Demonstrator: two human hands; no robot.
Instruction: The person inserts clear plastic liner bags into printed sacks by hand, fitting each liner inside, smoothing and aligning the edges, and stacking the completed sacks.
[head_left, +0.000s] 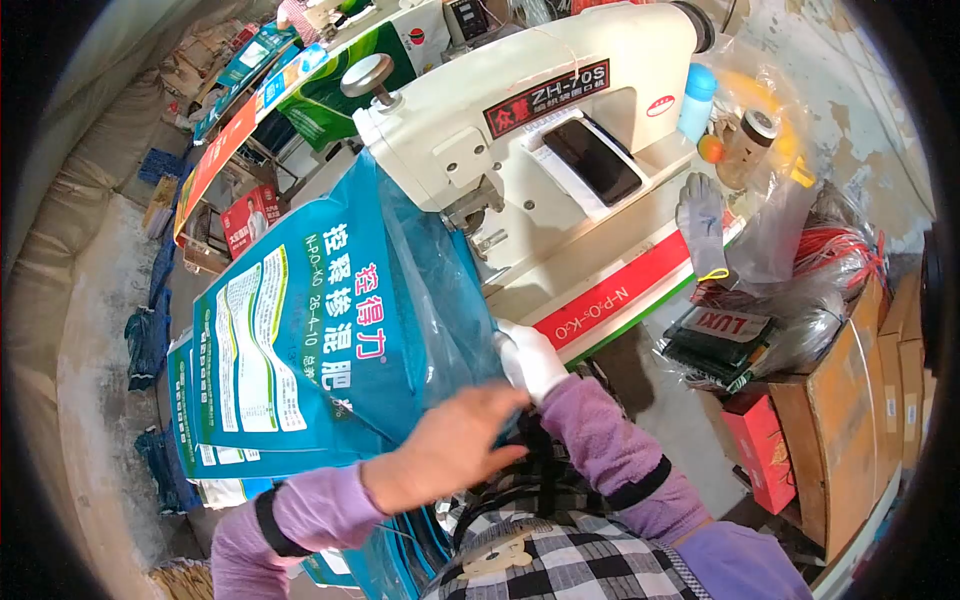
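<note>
1. Large teal-blue plastic sack, printed in white and red lettering: spread left of the machine, top corner reaching up against its head, right edge beside the hands. Best kept flat and evenly supported, to avoid dragging the edge crooked.
2. Cream-white metal sewing machine, marked ZH-70S: just right of the sack. Sensible to square the sack's edge to it.
3. Long, wrinkled strip of clear plastic film along the sack's right edge: worth smoothing level, to prevent bunching.
4. Bare left hand in a fuzzy purple sleeve: blurred above the sack's near end, thumb parted from fingers, holding nothing visible. Good for steadying with a flat palm.
5. Right hand in a white glove: at the sack's right edge, fingertips partly hidden; cannot tell pinching from merely resting. Advisable to guide lightly, without tugging.
6. Black rectangular phone, lying under the machine's arm: better kept away from the film.
7. Small silver metal stitching parts below the head: keep fingertips and loose glove fabric well clear.
</note>
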